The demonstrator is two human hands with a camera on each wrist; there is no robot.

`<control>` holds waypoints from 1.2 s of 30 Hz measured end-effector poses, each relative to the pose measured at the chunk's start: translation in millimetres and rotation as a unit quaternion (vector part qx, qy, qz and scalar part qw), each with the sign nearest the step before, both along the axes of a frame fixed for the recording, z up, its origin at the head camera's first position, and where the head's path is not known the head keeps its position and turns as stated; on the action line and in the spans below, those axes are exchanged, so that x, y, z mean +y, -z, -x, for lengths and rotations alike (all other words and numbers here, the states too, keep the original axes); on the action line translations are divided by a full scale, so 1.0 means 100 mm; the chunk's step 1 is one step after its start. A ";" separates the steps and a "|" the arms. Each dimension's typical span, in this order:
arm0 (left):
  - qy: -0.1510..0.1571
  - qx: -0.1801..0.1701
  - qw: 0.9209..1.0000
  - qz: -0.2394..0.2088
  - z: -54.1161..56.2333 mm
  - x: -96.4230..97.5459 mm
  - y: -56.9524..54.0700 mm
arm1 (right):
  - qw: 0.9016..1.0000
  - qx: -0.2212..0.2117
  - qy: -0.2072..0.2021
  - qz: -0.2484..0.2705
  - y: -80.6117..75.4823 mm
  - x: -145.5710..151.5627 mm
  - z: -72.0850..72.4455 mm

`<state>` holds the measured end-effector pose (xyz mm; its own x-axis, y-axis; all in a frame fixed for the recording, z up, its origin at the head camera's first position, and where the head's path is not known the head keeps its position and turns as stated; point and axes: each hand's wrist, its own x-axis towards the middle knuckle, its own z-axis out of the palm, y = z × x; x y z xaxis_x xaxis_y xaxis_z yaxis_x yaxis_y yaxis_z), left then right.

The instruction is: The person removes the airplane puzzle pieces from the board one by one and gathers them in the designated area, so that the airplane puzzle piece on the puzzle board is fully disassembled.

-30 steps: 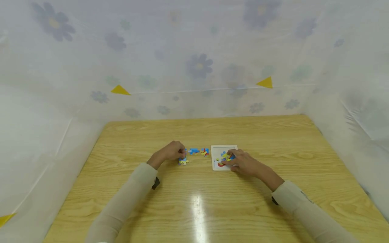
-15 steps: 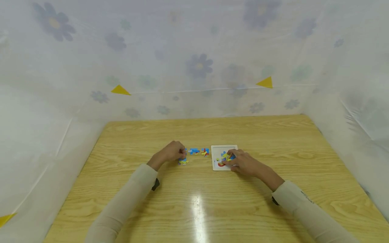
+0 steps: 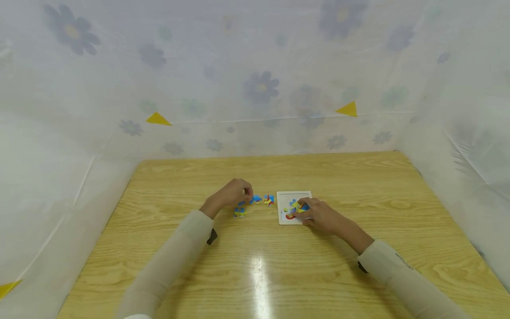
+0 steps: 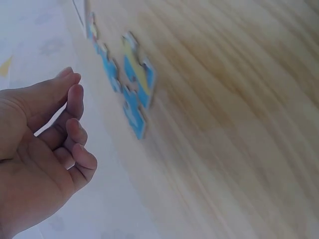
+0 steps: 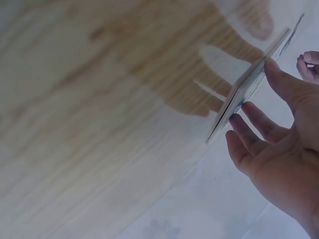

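Observation:
My left hand (image 3: 235,192) hovers over the left end of a row of jigsaw pieces. In the left wrist view its thumb and index fingertips meet, the other fingers are curled, and nothing shows between them. Below it lie a blue-and-yellow piece (image 3: 240,212) and a blue piece (image 4: 134,115). Another blue piece (image 3: 255,199) is just beyond its fingertips. My right hand (image 3: 320,215) rests on the pale square puzzle board (image 3: 284,194), fingers spread and only slightly bent over pieces in it. Among these, a blue-and-yellow piece (image 3: 294,204) shows beside the fingers, which partly hide the rest.
A red, yellow and blue piece (image 3: 268,200) lies between the left hand and the board. The wooden table (image 3: 223,270) meets a flower-patterned white sheet (image 3: 239,137) at the back, with more sheeting on both sides.
My left hand has lifted from the leftmost pieces and moved right and slightly away, uncovering the blue-and-yellow piece and part of a blue one. My right hand stays on the board.

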<state>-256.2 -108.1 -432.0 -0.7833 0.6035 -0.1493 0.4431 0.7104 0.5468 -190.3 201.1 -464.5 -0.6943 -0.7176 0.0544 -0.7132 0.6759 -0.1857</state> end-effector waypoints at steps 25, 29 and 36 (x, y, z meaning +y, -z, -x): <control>0.012 -0.039 0.999 -0.008 0.02 0.75 0.04 | 1.000 0.012 0.009 0.016 -0.03 0.18 0.00; 0.014 -0.030 0.999 0.006 0.01 0.82 0.04 | 1.000 -0.009 0.020 0.014 -0.02 0.20 -0.01; 0.006 -0.044 0.999 0.007 0.03 0.98 0.05 | 1.000 0.006 0.006 0.019 0.01 0.21 0.00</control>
